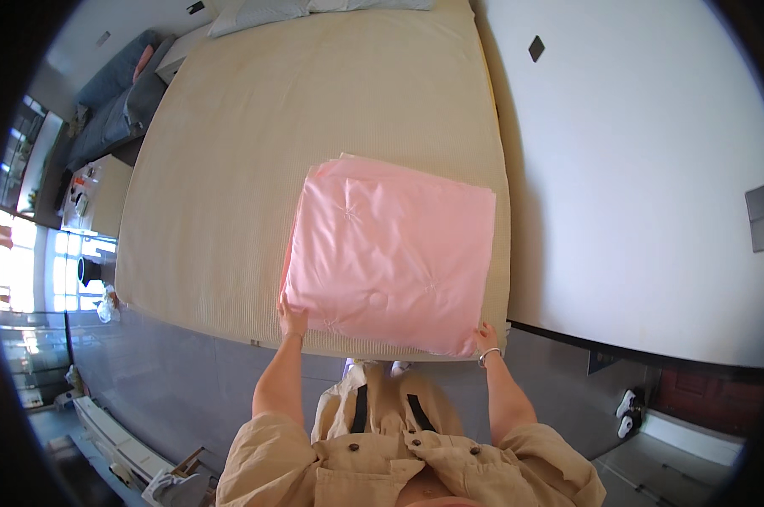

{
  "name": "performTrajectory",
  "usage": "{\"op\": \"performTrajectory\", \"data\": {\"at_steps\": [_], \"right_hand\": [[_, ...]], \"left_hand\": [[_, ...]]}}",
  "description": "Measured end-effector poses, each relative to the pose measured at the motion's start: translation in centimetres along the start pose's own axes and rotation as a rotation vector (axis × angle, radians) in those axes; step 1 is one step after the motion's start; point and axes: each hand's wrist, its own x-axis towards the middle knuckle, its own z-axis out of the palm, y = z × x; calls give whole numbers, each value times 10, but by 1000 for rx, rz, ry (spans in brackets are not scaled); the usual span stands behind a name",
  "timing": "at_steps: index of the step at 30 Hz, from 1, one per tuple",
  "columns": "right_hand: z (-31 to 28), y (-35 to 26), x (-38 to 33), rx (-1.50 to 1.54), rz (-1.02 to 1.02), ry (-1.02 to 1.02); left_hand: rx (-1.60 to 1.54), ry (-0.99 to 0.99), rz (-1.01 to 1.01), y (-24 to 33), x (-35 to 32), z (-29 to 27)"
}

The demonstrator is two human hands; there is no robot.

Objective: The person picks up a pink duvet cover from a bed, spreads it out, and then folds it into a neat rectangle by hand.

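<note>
A folded pink quilt [399, 253], satiny and tufted in a few spots, lies as a thick, roughly square stack on the beige bed [221, 186]. Its near edge runs close to the foot of the bed. At the quilt's near left corner, my left hand [292, 323] grips the edge, with the fingertips partly hidden against the fabric. My right hand [486, 340], with a bracelet at the wrist, is closed on the near right corner. Both arms reach forward, wide apart.
Pillows [263, 13] lie at the bed's far end. A white wall [635, 169] borders the right side. Off to the left are a grey-blue sofa [116, 106] and a small cabinet [103, 196]. Grey tiled floor [187, 372] is underfoot; shoes [627, 412] sit at the lower right.
</note>
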Motion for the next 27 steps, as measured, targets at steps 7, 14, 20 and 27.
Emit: {"op": "performTrajectory", "data": {"at_steps": [7, 14, 20, 27], "right_hand": [[43, -22, 25, -311, -423, 315], [16, -25, 49, 217, -14, 123], [-12, -6, 68, -155, -216, 263], [-6, -77, -18, -607, -495, 304]], "left_hand": [[-65, -75, 69, -33, 65, 25], [-75, -236, -119, -28, 45, 39], [-15, -315, -88, 8, 1, -1], [-176, 69, -181, -60, -33, 4]]}}
